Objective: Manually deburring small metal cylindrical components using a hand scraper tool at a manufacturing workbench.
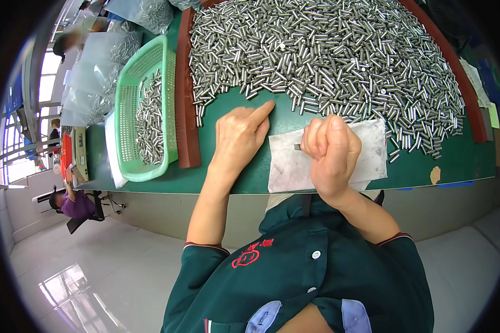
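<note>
Head view: shiny grey floor left, green basket (129,100) on green table (455,161). Left hand (238,139) flat, finger out, touching pin pile (328,55). Right hand (332,150) curled shut, pinching one metal pin (298,147) over grey paper sheet (372,155).

Glossy pale floor (83,261) across the lower left of the frame, mirroring a bright window patch. Daylit windows (22,139) along the far left edge. Grey wall panel (428,211) below the green table (455,164), centre and right.
</note>
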Tool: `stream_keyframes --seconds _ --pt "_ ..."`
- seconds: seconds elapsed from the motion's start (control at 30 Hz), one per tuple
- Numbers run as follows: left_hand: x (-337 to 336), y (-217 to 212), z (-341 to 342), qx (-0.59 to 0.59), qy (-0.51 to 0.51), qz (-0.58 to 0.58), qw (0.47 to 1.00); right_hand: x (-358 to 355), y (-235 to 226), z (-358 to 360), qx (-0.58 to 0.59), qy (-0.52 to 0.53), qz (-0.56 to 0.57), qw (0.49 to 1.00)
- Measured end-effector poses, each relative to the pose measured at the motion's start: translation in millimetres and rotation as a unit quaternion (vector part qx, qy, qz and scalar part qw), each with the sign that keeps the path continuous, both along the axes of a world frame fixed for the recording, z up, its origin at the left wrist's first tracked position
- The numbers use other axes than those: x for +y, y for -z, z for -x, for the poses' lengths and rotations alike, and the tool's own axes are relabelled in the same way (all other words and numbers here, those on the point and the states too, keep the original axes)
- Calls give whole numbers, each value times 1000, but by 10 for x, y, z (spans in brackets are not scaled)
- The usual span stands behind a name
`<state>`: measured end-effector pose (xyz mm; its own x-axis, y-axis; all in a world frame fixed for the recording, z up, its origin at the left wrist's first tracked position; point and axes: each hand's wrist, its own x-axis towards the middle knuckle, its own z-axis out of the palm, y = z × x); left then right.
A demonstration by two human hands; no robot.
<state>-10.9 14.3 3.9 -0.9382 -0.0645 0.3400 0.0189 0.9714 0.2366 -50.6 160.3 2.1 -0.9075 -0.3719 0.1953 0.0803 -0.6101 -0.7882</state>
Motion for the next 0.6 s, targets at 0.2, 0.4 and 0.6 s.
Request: stream_keyframes --seconds 0.2,0.4,0.6 --pt "-30 -15 -296 -24 -25 20 999 -6 7 -8 3 -1 -7 1000" --pt "-12 -88 -728 -35 -78 16 996 -51 -17 -28 -33 6 19 999" --pt "-2 -165 -1300 -73 -157 25 985 -66 -65 -37 -50 -17 35 998"
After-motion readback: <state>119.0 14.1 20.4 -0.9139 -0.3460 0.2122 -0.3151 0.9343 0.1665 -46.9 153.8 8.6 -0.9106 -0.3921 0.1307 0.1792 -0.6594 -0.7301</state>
